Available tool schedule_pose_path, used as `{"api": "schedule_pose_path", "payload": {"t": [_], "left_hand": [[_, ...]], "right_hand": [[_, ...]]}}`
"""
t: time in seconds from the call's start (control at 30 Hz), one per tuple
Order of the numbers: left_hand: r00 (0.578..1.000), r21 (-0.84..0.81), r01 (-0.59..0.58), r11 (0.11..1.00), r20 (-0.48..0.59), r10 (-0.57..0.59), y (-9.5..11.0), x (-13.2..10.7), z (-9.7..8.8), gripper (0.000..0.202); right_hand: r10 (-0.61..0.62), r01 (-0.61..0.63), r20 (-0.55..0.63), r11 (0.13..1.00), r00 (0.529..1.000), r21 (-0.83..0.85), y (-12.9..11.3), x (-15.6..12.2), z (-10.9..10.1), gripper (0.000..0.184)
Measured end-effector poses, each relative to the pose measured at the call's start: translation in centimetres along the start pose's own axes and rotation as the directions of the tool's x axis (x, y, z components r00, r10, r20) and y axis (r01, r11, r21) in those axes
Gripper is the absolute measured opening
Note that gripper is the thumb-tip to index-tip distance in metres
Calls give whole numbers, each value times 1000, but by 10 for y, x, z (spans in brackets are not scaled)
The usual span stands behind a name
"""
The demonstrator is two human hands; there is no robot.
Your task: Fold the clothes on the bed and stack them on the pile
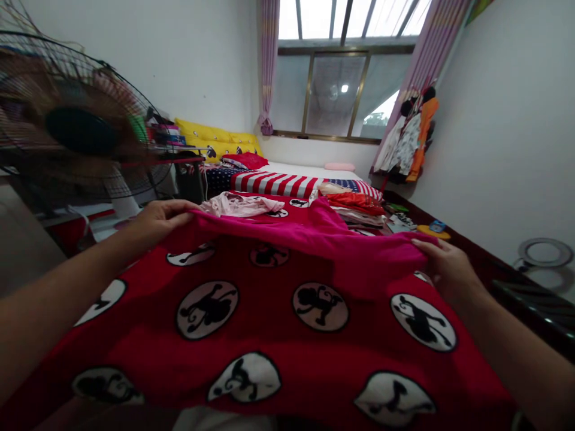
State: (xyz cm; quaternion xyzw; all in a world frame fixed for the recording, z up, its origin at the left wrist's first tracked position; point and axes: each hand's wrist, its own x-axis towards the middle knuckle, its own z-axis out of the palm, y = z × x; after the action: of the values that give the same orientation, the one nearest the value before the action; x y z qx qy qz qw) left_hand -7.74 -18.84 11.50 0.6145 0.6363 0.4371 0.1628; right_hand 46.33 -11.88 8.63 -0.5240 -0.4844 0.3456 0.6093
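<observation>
A bright magenta garment (pixel 291 234) is stretched sideways in the air between my two hands; its exact kind does not show. My left hand (pixel 168 220) pinches one end of it, and my right hand (pixel 449 263) grips the other end. Below it spreads a red blanket (pixel 269 311) with white ovals and black monkey figures. Just behind the cloth, a pale pink garment (pixel 242 205) lies crumpled near my left hand. Farther right sits a stack of folded clothes (pixel 354 206), with an orange-red piece on top, partly hidden by the magenta cloth.
A large fan (pixel 81 129) stands close on the left. Behind is a bed with a striped cover (pixel 278 184), yellow pillows (pixel 220 140) and a red pillow (pixel 246 160). Clothes (pixel 408 140) hang by the window at right. A grey ring (pixel 545 252) is near the right wall.
</observation>
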Motion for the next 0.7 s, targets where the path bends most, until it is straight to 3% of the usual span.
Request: {"api": "schedule_pose_path", "payload": {"t": [0.07, 0.13, 0.17, 0.23, 0.27, 0.3, 0.33, 0.43, 0.53, 0.7], "left_hand": [[994, 17, 46, 999, 95, -48, -9, -6, -5, 46], [944, 111, 51, 993, 319, -84, -22, -15, -5, 37], [881, 163, 38, 986, 460, -110, -28, -20, -3, 31], [695, 230, 7, 973, 698, -170, -35, -27, 1, 25], [623, 243, -3, 970, 759, -189, -35, -27, 4, 25], [589, 244, -9, 970, 785, -192, -33, -26, 8, 26], [592, 239, -14, 971, 784, -184, -29, -22, 12, 29], [729, 209, -33, 977, 674, -119, -13, 4, 34, 40], [801, 224, -92, 970, 596, -61, -2, 36, 66, 48], [914, 425, -222, 878, 403, 36, -19, 82, 112, 51]], "right_hand": [[50, -42, 39, 984, 998, -173, 9, -13, -19, 32], [85, -27, 146, 932, 986, -361, 23, -24, -36, 34], [116, -7, 218, 895, 969, -446, 29, -29, -44, 35], [237, 19, 368, 819, 899, -573, 37, -35, -55, 37], [300, 28, 421, 787, 856, -616, 37, -35, -57, 39], [346, 33, 445, 758, 826, -651, 36, -34, -58, 41], [362, 41, 450, 741, 816, -670, 33, -30, -56, 43], [263, 80, 384, 726, 885, -683, 24, -10, -40, 44], [121, 187, 359, 678, 925, -711, 29, 20, -12, 36], [-29, 298, 338, 544, 941, -784, 53, 67, 37, 16]]}}
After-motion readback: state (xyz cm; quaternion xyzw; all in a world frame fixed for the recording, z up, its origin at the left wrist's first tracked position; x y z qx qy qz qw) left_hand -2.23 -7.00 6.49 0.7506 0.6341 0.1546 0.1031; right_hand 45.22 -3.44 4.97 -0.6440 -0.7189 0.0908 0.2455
